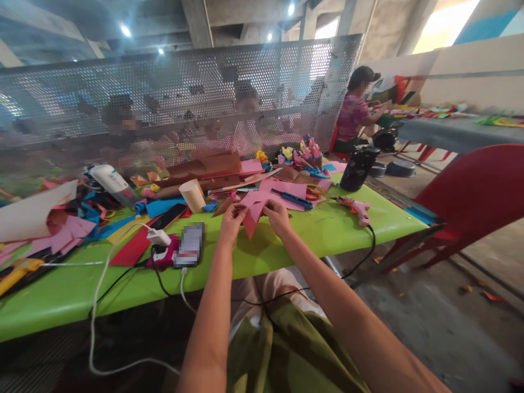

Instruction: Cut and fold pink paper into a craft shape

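Between my two hands is a piece of pink paper [252, 219], with a pointed end hanging down toward me. My left hand [232, 221] pinches its left side, fingers closed. On the other side my right hand [277, 213] grips the paper's right edge between thumb and fingers. Just beyond lie more pink paper sheets [286, 189] and a blue utility knife [292, 198]. A pair of scissors with yellow handles [315, 191] rests behind the knife. To the left of my left hand stands a beige paper roll [192, 196].
The green-covered table [241, 262] carries a hot glue gun [355, 210], a black tumbler [359, 168], a phone [189, 244], a power adapter [159, 240] and paper flowers [305, 153]. Cables hang over the front edge. A red chair [466, 202] and a seated person [358, 117] are at right.
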### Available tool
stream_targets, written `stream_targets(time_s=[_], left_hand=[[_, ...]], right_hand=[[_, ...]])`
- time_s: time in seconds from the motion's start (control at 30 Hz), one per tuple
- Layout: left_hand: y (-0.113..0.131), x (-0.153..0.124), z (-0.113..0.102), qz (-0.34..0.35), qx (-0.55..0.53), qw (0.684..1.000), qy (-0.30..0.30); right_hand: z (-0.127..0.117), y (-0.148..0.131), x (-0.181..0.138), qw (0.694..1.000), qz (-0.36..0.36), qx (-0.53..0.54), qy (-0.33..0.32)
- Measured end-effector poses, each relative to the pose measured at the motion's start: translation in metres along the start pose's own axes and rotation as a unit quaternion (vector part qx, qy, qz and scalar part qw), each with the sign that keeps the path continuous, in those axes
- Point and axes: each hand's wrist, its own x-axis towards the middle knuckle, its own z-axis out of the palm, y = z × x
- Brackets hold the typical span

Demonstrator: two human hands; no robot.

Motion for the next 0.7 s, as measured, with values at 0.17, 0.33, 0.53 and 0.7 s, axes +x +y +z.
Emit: stream_targets(time_s=[0.17,0.33,0.53,0.7], left_hand=[[0.0008,-0.0011,0.0009,-0.015,0.016,1.0,-0.012],[-0.0021,0.0021,0.0009,-0.013,0.025,1.0,-0.004],[-0.0018,0.0031,0.0013,-0.01,0.025,1.0,0.005],[0.0,0.0019,0.003,-0.016,0.02,1.0,-0.001]], right_hand=[[-0.0008,0.0,0.0007,1.0,-0.004,-0.012,-0.002],[0.0,0.0007,-0.0004,1.0,-0.004,-0.021,-0.003],[0.001,0.0002,-0.0018,1.0,0.0,-0.011,-0.005],[0.0019,-0.0047,-0.0038,1.0,0.002,0.003,-0.007]])
